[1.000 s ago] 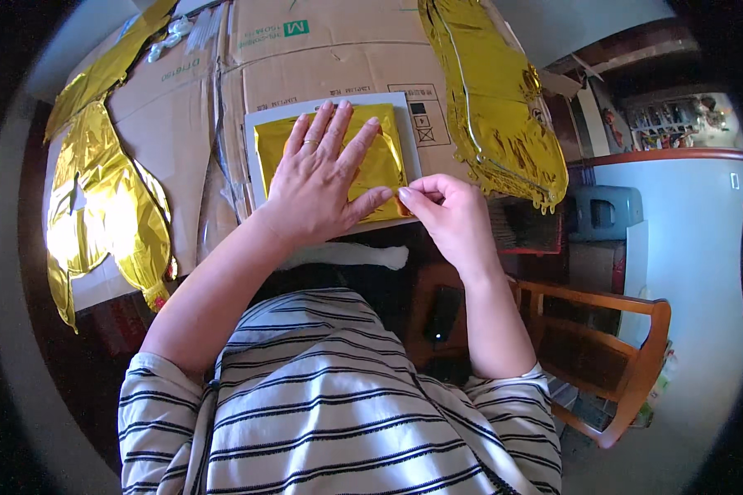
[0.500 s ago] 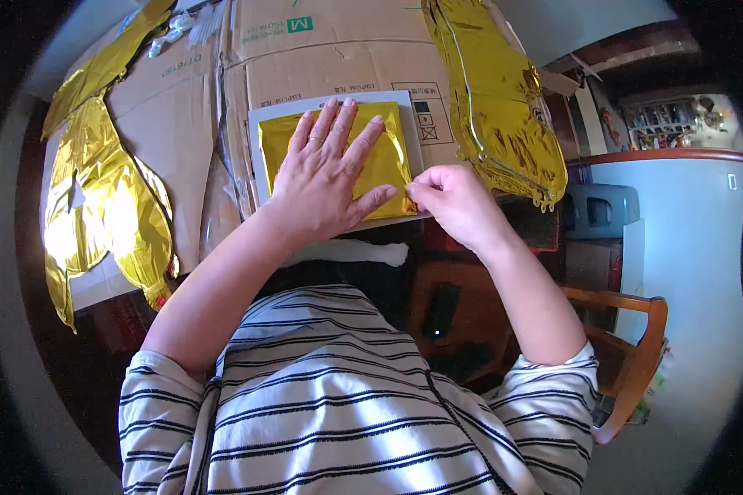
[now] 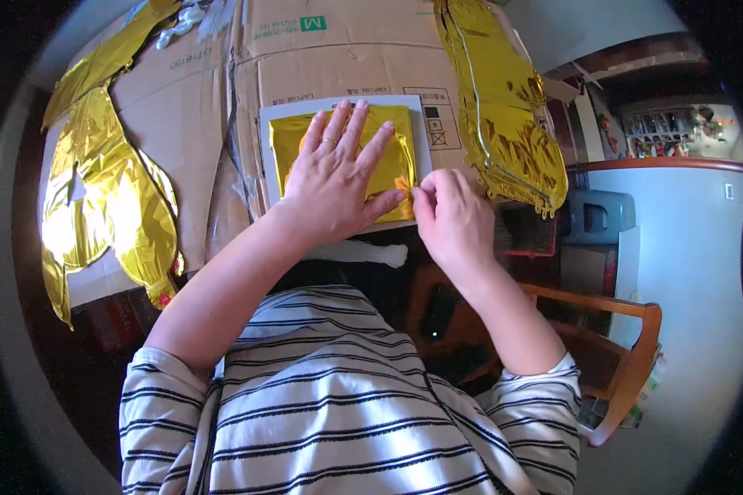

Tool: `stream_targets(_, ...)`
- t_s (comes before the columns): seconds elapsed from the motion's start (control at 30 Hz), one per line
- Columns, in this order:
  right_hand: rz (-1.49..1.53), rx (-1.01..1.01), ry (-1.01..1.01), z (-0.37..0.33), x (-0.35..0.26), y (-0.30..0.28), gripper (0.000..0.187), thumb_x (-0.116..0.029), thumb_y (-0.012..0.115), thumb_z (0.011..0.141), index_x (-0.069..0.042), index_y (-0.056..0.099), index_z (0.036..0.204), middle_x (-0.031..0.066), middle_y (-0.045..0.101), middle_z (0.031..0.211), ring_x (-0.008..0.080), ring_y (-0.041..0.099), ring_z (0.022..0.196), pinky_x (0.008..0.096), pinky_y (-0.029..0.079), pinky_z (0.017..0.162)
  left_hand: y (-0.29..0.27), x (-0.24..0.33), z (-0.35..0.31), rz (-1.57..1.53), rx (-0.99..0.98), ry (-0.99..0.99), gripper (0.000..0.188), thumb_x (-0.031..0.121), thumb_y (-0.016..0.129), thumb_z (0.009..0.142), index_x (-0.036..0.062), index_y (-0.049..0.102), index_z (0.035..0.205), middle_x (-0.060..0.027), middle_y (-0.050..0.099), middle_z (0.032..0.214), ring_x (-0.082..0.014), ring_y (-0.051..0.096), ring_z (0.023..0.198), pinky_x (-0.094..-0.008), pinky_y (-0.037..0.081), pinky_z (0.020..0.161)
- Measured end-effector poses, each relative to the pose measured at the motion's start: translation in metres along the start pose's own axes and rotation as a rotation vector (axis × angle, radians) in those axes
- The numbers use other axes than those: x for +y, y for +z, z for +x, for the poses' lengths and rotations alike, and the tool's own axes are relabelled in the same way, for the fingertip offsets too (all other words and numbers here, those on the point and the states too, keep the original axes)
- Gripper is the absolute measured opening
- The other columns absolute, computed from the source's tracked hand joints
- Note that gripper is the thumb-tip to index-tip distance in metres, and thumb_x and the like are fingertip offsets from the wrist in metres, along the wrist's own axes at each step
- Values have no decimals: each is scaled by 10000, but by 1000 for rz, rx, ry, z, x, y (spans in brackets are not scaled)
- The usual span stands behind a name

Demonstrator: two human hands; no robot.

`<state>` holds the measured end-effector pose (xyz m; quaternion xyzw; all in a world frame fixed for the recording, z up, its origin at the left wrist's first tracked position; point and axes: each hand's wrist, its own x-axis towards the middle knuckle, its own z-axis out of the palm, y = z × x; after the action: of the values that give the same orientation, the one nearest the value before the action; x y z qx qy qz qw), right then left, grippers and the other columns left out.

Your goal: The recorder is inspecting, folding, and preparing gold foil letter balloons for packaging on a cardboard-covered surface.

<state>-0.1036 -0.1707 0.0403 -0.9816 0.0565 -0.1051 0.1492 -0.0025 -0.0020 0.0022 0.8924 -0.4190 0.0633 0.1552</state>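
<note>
My left hand (image 3: 335,177) lies flat with its fingers spread on a folded gold foil piece (image 3: 400,136), a ring on one finger. Beneath the foil is a pale grey-white board (image 3: 422,132), its rim showing around the edges. At the foil's lower right corner my right hand (image 3: 458,219) pinches the edge between thumb and fingers. Between the left thumb and the right fingertips the foil is crumpled and orange-gold (image 3: 404,188). The right fingertips partly hide what they grip.
Flattened cardboard (image 3: 326,62) covers the table. Larger gold foil pieces lie at left (image 3: 111,198) and right (image 3: 504,107), both reaching past the cardboard's edge. A white roll-like thing (image 3: 363,252) lies at the near edge. A wooden chair (image 3: 627,309) and blue-grey stool (image 3: 598,216) stand to the right.
My right hand has turned more upright at the corner, with its pinch slightly higher. More crumpled orange-gold foil shows beside the left thumb. My left hand stays flat on the foil.
</note>
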Motion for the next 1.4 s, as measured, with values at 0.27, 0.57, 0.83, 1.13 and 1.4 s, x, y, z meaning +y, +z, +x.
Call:
stream_targets(0.27, -207, 268, -269, -18, 12, 23, 232, -103, 663, 837, -98, 668, 1069, 44, 558, 974, 243, 596, 825, 406, 435, 756, 4, -2, 0, -1, 26, 13, 747, 593, 442, 973, 100, 385, 1530, -277, 307, 1576, -419, 228, 1497, -527, 122, 1226)
stream_targets(0.57, -90, 284, -240, -19, 14, 26, 235, -51, 696, 825, -48, 692, 1060, 69, 591, 963, 267, 614, 831, 409, 463, 744, -44, -25, 50, -144, -139, -31, 528, 241, 685, 883, 90, 560, 1374, -164, 569, 1385, -376, 537, 1263, -489, 405, 1091)
stream_targets(0.83, -97, 341, -267, -17, 18, 32, 225, -77, 670, 840, -42, 688, 1061, 62, 573, 943, 256, 606, 796, 401, 455, 715, -21, -35, 150, -247, -379, 569, 246, 171, 694, 810, 130, 719, 1051, -119, 688, 1086, -338, 649, 1017, -463, 518, 911)
stream_targets(1.13, -156, 342, -285, -16, 20, 33, 249, -140, 624, 860, -46, 632, 1091, 45, 547, 909, 213, 590, 772, 382, 434, 682, -27, -27, 187, -70, -783, 546, 190, 173, 743, 769, 117, 712, 948, -95, 704, 986, -278, 660, 986, -437, 521, 830)
stream_targets(1.4, -153, 316, -270, -16, 19, 35, 237, -130, 608, 866, -51, 630, 1089, 44, 548, 918, 223, 581, 757, 384, 435, 691, -24, -35, 186, -95, -788, 481, 217, 269, 697, 856, 60, 682, 911, -160, 690, 959, -333, 660, 979, -471, 522, 850)
